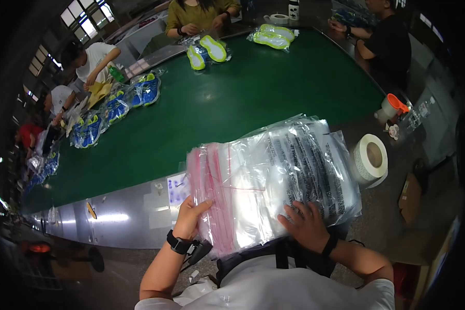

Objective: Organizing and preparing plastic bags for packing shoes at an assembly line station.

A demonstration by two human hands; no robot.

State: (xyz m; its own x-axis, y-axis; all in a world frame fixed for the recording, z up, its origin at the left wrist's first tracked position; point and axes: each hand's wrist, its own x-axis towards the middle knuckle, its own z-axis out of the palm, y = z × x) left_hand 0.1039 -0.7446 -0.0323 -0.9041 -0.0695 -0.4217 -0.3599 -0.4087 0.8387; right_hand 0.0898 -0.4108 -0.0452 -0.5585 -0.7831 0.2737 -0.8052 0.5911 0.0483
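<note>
Over the desk's near edge (129,219), a bag stack (271,181) is running lengthwise left to right, pink end (214,191) pointing left; the left hand (192,214) is clasping it, the right hand (309,225) resting spread on top.

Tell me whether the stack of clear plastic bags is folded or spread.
Spread: the clear, pink-edged plastic bag stack is broad, nearly flat, left hand gripping its pink edge, right hand on it.

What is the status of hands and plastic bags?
Left hand grips plastic bags at pink edge. Right hand resting on top, open. White roll close by at right.
</note>
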